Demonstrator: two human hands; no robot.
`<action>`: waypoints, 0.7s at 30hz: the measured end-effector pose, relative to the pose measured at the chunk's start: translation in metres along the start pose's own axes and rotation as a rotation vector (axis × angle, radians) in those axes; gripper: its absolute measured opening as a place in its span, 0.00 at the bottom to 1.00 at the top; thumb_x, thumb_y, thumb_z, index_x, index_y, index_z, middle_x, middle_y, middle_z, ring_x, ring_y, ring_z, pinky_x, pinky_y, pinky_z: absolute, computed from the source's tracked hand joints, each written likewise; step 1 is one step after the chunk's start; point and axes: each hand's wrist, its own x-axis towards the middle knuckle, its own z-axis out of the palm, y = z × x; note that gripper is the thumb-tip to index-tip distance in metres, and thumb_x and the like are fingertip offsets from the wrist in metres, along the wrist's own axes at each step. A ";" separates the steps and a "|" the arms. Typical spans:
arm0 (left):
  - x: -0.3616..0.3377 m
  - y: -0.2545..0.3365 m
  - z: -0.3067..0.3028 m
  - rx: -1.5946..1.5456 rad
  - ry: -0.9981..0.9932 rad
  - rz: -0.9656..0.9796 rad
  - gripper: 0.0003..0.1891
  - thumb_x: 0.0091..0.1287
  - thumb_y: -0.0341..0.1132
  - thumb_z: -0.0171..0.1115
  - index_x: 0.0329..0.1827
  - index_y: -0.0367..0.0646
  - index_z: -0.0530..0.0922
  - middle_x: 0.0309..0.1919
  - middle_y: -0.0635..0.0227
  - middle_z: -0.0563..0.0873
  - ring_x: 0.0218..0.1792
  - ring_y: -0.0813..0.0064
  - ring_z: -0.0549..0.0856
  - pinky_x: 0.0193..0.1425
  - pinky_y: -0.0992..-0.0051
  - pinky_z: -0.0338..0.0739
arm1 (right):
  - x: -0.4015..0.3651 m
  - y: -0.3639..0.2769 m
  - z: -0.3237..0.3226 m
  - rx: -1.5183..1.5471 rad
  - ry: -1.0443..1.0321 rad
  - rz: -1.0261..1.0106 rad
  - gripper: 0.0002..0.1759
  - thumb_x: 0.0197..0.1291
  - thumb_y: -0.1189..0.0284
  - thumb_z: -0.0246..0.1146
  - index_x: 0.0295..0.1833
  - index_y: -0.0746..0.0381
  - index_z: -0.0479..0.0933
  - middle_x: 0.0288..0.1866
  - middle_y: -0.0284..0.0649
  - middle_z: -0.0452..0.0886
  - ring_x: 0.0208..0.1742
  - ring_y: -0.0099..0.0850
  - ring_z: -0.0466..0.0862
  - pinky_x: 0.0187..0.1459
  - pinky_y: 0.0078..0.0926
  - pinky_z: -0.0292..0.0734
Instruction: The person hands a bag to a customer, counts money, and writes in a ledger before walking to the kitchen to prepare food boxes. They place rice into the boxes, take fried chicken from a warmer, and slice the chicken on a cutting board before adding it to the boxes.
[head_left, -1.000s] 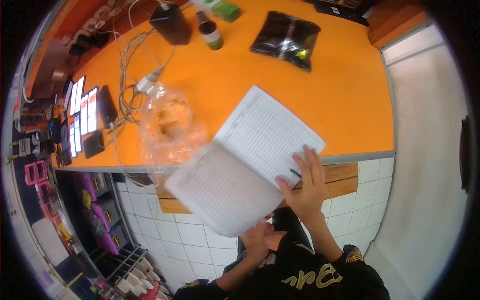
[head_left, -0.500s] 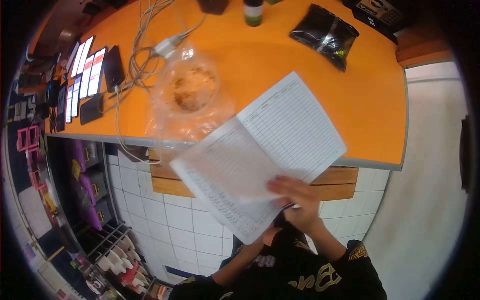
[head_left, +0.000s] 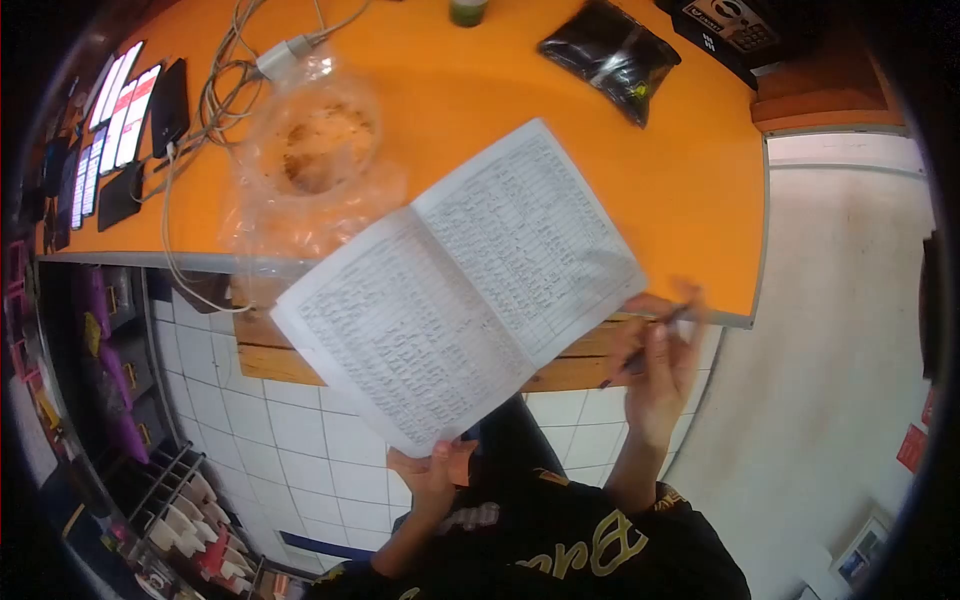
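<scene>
- Clear plastic makes up a round container (head_left: 372,130) on the left of the orange table (head_left: 705,220); brown crumbs or stains show in it, and a crinkled clear bag (head_left: 300,222) lies around its near side.
- Black packet (head_left: 610,58), shiny and closed, lies at the far right; its contents cannot be told.
- Purple bins (head_left: 118,372) stand below the table at the near left; what they hold is too dark to tell.
- Notebook (head_left: 470,285) lies open, both pages covered in handwriting, its far part above the table and its near part past the table's edge.
- Left hand (head_left: 432,480) grips the notebook's near edge, thumb on the page.
- Right hand (head_left: 658,365), blurred, has its fingers curled around a dark pen (head_left: 636,361), just beside the notebook's right corner.
</scene>
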 end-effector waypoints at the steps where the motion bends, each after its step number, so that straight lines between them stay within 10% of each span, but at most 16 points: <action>1: 0.000 -0.005 -0.001 0.028 -0.030 -0.009 0.25 0.61 0.44 0.61 0.47 0.29 0.68 0.34 0.56 0.78 0.33 0.68 0.82 0.36 0.64 0.85 | 0.002 0.003 0.007 0.194 -0.124 0.053 0.28 0.65 0.60 0.53 0.64 0.60 0.54 0.48 0.50 0.73 0.35 0.35 0.78 0.32 0.33 0.78; 5: -0.007 -0.060 0.007 -0.515 -0.183 -0.404 0.12 0.54 0.28 0.67 0.36 0.29 0.75 0.33 0.61 0.80 0.30 0.75 0.81 0.28 0.80 0.78 | 0.006 0.056 0.001 0.441 -0.536 -0.104 0.23 0.65 0.49 0.47 0.49 0.59 0.62 0.48 0.53 0.74 0.39 0.39 0.79 0.33 0.32 0.76; 6: -0.001 -0.049 0.035 -0.240 -0.143 -0.218 0.08 0.52 0.26 0.67 0.30 0.31 0.76 0.28 0.65 0.79 0.25 0.79 0.78 0.22 0.85 0.70 | 0.006 0.058 0.006 0.433 -0.541 -0.093 0.23 0.65 0.49 0.47 0.49 0.59 0.62 0.48 0.53 0.74 0.39 0.39 0.79 0.33 0.32 0.76; 11: 0.033 -0.020 0.095 -0.085 -0.018 -0.102 0.11 0.63 0.33 0.59 0.37 0.32 0.74 0.25 0.68 0.77 0.20 0.81 0.73 0.19 0.84 0.66 | 0.012 0.073 0.030 0.274 -0.126 -0.092 0.29 0.65 0.44 0.37 0.40 0.62 0.62 0.39 0.46 0.73 0.34 0.36 0.76 0.41 0.30 0.69; 15: 0.042 -0.010 0.107 -0.164 -0.018 -0.231 0.15 0.70 0.40 0.50 0.45 0.33 0.72 0.28 0.67 0.77 0.22 0.83 0.73 0.22 0.85 0.67 | 0.016 0.067 0.026 -0.103 -0.166 -0.189 0.09 0.59 0.74 0.60 0.33 0.64 0.66 0.34 0.41 0.73 0.30 0.24 0.73 0.31 0.17 0.66; 21: 0.045 0.006 0.123 -0.322 0.054 -0.256 0.15 0.71 0.39 0.48 0.45 0.33 0.71 0.31 0.68 0.76 0.24 0.84 0.72 0.25 0.86 0.67 | 0.015 0.069 0.019 -0.417 -0.126 -0.374 0.14 0.52 0.85 0.62 0.20 0.64 0.67 0.24 0.39 0.76 0.19 0.16 0.72 0.22 0.12 0.66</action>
